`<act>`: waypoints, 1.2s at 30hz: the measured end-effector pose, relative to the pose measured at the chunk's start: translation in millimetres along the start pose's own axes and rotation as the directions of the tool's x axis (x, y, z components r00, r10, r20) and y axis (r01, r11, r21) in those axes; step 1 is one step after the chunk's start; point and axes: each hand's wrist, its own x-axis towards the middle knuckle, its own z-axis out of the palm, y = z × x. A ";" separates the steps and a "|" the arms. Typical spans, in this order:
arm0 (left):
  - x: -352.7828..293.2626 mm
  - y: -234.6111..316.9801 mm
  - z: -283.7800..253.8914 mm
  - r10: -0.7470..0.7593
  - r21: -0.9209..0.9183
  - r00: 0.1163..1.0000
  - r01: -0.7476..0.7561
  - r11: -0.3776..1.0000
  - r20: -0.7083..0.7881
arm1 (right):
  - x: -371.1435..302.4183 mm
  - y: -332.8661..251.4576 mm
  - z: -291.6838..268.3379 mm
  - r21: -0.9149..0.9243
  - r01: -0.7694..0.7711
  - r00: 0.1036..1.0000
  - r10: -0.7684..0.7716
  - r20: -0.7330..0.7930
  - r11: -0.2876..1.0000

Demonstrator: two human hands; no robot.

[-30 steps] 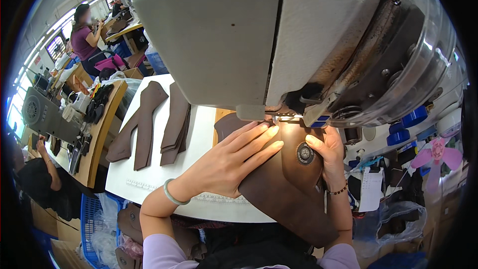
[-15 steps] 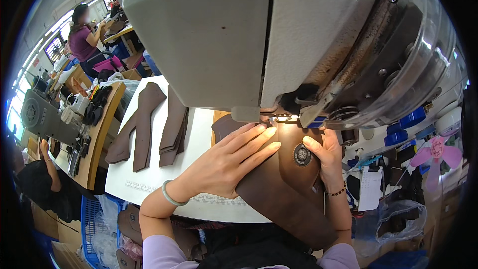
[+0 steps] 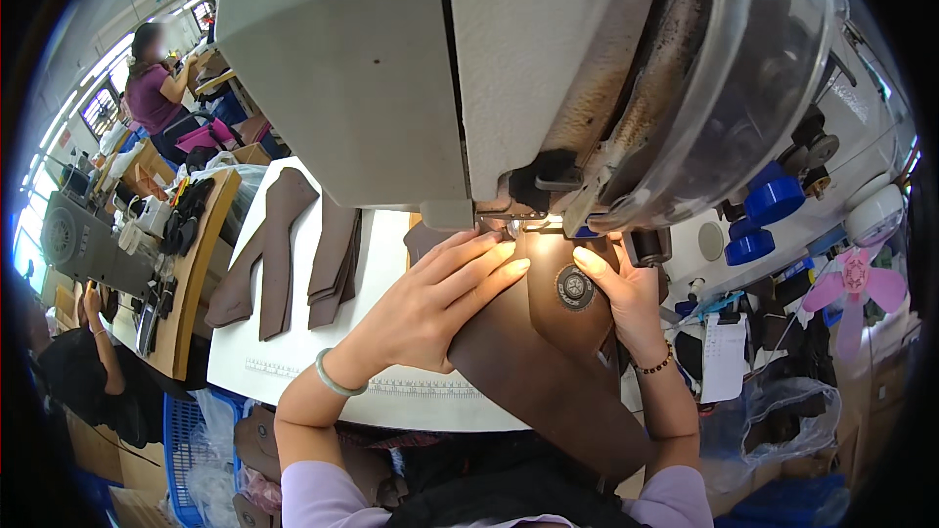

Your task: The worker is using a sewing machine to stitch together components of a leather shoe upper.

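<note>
A brown leather piece [image 3: 548, 386] with a round dark emblem [image 3: 575, 287] lies under the lit needle area of a large sewing machine [image 3: 342, 68]. My left hand [image 3: 440, 298] rests flat on its left part, fingers stretched toward the presser foot. At the right edge my right hand [image 3: 626, 298] grips the leather, thumb on top beside the emblem and the other fingers mostly hidden beneath. The leather's lower end hangs over the table edge toward my lap. The needle itself is too small to make out.
More brown leather strips [image 3: 286, 254] lie on the white table [image 3: 391, 406] at left. A blue basket [image 3: 186, 450] with plastic bags stands below. At right are a pink fan [image 3: 854, 279] and blue knobs [image 3: 773, 199]. A co-worker [image 3: 152, 88] works at far left.
The machine appears shifted left in view. The leather and my right hand have moved slightly left and up, toward the needle area. My left hand stays flat on the leather.
</note>
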 end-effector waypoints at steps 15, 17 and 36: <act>-4.7 5.7 1.9 -0.017 0.083 1.000 0.015 0.996 0.020 | 17.4 -11.2 -36.1 -0.053 -0.414 0.830 0.400 0.388 0.909; -9.6 11.1 7.0 -0.035 0.142 0.999 0.035 0.989 0.004 | 23.4 -5.2 -37.8 -0.107 -0.521 0.704 0.498 0.506 0.847; -29.0 4.6 51.5 0.219 0.152 0.940 -0.184 0.971 -0.261 | 28.5 8.8 -43.0 0.053 -0.556 0.666 0.406 0.626 0.830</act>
